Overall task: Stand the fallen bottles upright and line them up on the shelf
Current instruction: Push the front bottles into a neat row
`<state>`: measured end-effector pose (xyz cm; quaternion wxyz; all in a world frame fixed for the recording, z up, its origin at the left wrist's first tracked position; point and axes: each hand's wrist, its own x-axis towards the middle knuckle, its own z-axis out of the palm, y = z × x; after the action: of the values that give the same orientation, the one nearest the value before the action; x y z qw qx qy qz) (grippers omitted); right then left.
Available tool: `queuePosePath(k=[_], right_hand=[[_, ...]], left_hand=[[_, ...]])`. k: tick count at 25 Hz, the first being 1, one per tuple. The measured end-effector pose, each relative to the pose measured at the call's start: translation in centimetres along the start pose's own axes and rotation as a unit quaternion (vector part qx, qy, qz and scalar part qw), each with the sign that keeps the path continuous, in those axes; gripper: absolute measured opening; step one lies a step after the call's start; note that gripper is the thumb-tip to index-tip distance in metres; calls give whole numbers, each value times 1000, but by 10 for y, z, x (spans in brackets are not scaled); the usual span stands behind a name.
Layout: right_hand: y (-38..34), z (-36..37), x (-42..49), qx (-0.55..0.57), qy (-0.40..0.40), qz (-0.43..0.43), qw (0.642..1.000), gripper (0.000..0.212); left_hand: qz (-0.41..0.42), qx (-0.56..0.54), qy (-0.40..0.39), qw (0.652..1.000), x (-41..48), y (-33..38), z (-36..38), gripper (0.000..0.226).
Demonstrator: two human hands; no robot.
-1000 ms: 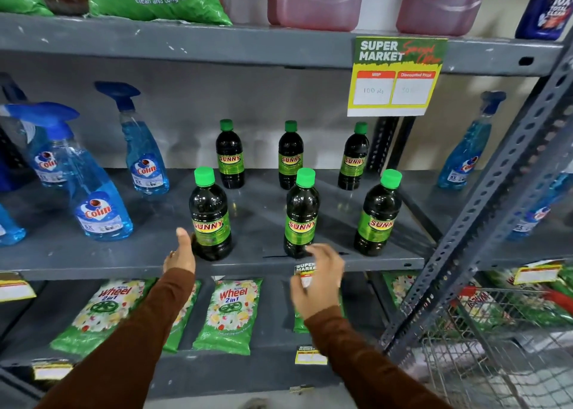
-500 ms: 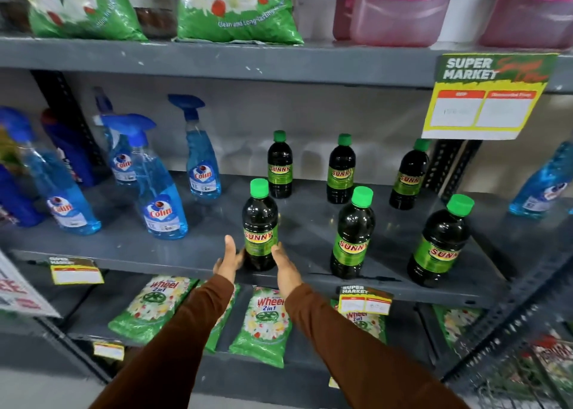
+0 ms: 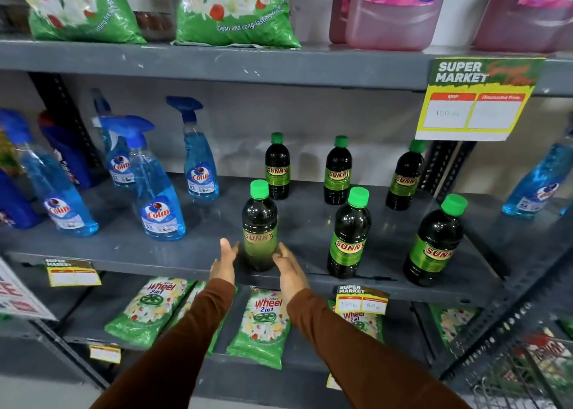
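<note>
Several dark Sunny bottles with green caps stand upright on the grey middle shelf (image 3: 192, 263), in a back row and a front row. The front left bottle (image 3: 259, 222) stands near the shelf edge between my hands. My left hand (image 3: 224, 263) is beside its left side, fingers apart. My right hand (image 3: 288, 267) is at its right side, open, close to the base. Whether either hand touches it I cannot tell. The front middle bottle (image 3: 349, 235) and front right bottle (image 3: 435, 241) stand to the right. The back bottles (image 3: 338, 170) stand by the wall.
Blue Colin spray bottles (image 3: 158, 191) stand left on the same shelf, one more (image 3: 539, 182) at the far right. A Super Market price card (image 3: 474, 98) hangs from the upper shelf. Green Wheel packets (image 3: 263, 325) lie on the shelf below. A wire basket (image 3: 527, 374) sits at lower right.
The view has swung left and closer. My right hand moved from the middle front bottle to the left one. Both hands now flank the front left bottle.
</note>
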<state>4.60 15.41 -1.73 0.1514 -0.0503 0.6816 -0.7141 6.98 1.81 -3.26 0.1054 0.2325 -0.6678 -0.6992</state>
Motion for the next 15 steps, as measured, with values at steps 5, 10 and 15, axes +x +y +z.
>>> queuePosePath(k=[5, 10, 15], right_hand=[[0, -65, -42, -305, 210, -302, 878, 32], [-7, -113, -33, -65, 305, -150, 938, 66], [-13, -137, -13, 66, 140, 60, 986, 95]], left_hand=[[330, 336, 142, 871, -62, -2, 60, 48], [77, 106, -123, 984, -58, 15, 127, 84], [-63, 24, -252, 965, -2, -30, 141, 145]])
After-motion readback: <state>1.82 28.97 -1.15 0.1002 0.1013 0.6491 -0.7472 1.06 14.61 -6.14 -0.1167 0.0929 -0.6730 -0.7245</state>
